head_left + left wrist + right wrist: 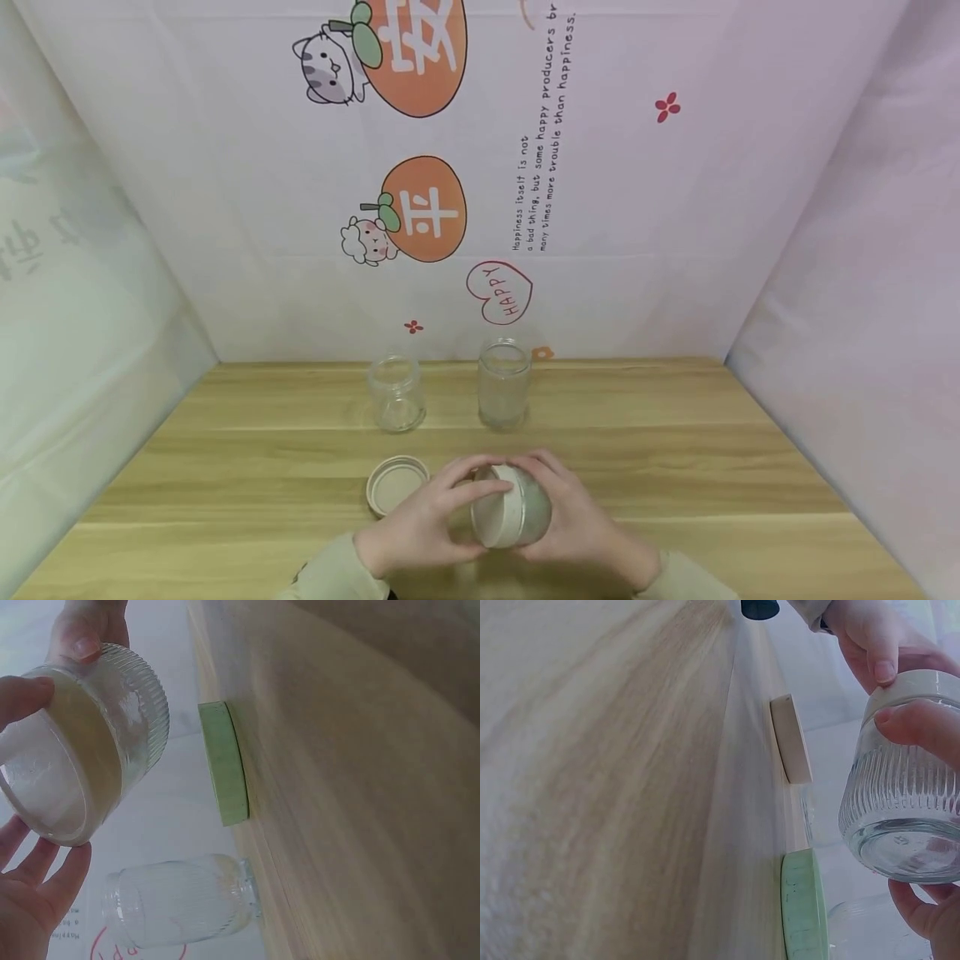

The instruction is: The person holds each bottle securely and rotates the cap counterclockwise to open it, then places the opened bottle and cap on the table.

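Both hands hold a ribbed glass jar [904, 780] tilted on its side above the table. At its left end, my left hand [427, 510] has thumb and fingers curled round the cream-rimmed lid [86, 735]. My right hand [581, 521] grips the glass body, its fingers spread about the base end. In the right wrist view the jar's round base faces the camera, and the left hand [877, 641] is at the lid [915, 686]. A green lid [223, 763] lies on the table below the jar; the hands and jar hide it in the head view.
Left of the hands a beige lid [397, 486] lies on the wooden table [225, 483]. Two lidless glass jars stand towards the back, a shorter one [397, 396] at left and a taller one [504, 387] at right. Printed white cloth [600, 275] walls the back and sides.
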A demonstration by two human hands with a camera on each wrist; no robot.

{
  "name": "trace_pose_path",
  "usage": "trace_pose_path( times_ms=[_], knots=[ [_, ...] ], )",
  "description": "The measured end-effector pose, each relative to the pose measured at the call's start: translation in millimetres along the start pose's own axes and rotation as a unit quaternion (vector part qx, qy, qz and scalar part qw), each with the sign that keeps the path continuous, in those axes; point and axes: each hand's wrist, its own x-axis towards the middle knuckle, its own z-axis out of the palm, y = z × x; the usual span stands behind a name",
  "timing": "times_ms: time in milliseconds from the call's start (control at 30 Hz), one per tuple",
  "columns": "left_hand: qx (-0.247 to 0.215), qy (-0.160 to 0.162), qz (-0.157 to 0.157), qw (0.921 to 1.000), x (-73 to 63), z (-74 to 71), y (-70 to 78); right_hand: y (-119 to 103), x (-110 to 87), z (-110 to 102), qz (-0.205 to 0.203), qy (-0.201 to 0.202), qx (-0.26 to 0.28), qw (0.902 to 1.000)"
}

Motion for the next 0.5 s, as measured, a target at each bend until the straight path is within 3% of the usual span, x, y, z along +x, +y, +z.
trace_pose_path(
  times_ms=[267, 500],
  knots=[
    [0.005, 0.004, -0.03, 0.9995, -1.8, 2.2, 2.6, -1.1, -2.7, 2.7, 0.009, 0.002, -0.001, 1.0],
    [-0.002, 0.012, -0.068, 0.9976, 5.0, 1.7, 2.2, -1.7, 1.8, 0.5, 0.024, 0.02, -0.019, 0.9993]
  ],
)
